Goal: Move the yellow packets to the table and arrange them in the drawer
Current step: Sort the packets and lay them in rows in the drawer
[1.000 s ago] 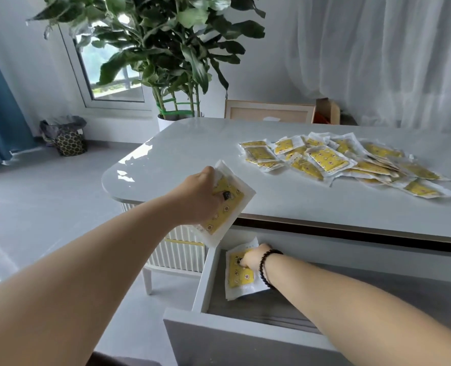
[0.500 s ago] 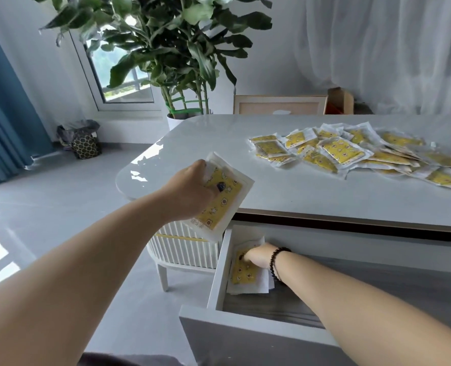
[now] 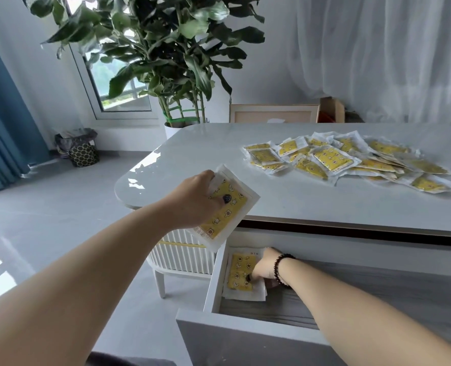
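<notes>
- Head view: left hand (image 3: 195, 199) grips 1 yellow packet (image 3: 225, 207) above the table (image 3: 272, 204) edge.
- Right hand (image 3: 265, 265) presses a second packet (image 3: 238, 272) into the open drawer (image 3: 211, 283), fingers curled on it.
- Remaining packets (image 3: 351, 161) lie piled on the table.

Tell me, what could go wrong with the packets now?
The left hand holds a packet out past the drawer wall, so it might drop to the floor. The right hand pressing the drawer packets could push them crooked. The pile overlaps loosely, so grabbing one may drag others.
</notes>
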The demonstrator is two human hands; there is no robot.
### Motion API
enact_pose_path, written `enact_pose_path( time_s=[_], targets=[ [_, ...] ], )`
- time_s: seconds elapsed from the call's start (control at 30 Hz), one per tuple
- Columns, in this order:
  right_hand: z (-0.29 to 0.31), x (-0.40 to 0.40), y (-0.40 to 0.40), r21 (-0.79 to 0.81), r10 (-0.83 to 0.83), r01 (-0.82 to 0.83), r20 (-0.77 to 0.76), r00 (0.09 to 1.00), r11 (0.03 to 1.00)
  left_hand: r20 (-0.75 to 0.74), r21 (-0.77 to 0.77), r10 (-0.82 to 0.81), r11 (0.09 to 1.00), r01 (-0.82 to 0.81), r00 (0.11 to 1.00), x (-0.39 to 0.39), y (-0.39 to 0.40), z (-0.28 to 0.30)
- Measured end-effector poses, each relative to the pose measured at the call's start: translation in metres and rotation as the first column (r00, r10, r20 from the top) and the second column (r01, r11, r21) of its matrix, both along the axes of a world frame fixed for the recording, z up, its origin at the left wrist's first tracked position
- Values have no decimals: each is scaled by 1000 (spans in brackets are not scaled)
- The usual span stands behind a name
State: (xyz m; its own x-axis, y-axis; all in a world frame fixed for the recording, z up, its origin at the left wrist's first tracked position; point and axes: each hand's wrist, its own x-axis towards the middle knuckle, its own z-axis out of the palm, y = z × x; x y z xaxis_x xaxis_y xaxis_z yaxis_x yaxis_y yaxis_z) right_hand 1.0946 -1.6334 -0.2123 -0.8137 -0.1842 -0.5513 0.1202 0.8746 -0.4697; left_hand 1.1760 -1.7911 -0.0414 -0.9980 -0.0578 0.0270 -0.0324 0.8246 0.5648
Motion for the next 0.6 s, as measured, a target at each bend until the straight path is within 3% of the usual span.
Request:
enact_pose_path(
  time_s=[0.13,0.2,0.23,0.3,0.37,0.43,0.5,0.6],
  targets=[
    [21,-1,14,-20,-98,98,-14,995,995,4,76,19,997,-19,1000,4,2,3],
    [44,1,22,-254,-164,157,-9,986,954,25,126,20,992,-23,999,6,3,2],
    [55,7,27,-441,-217,218,53,975,871,36,154,22,988,-27,999,7,4,2],
    [76,30,34,-745,-228,334,246,942,578,63,241,30,969,-45,998,8,5,1],
    [91,54,38,-867,-161,377,343,926,324,100,371,18,927,-54,995,9,7,-2],
    [96,75,35,-910,-143,375,353,925,177,126,486,-1,872,-61,992,10,11,-5],
    [98,89,30,-936,-212,322,288,934,146,130,568,-7,820,-69,991,11,18,-7],
    [97,102,26,-954,-333,228,154,930,196,105,633,-19,773,-52,994,14,33,-7]
  ],
)
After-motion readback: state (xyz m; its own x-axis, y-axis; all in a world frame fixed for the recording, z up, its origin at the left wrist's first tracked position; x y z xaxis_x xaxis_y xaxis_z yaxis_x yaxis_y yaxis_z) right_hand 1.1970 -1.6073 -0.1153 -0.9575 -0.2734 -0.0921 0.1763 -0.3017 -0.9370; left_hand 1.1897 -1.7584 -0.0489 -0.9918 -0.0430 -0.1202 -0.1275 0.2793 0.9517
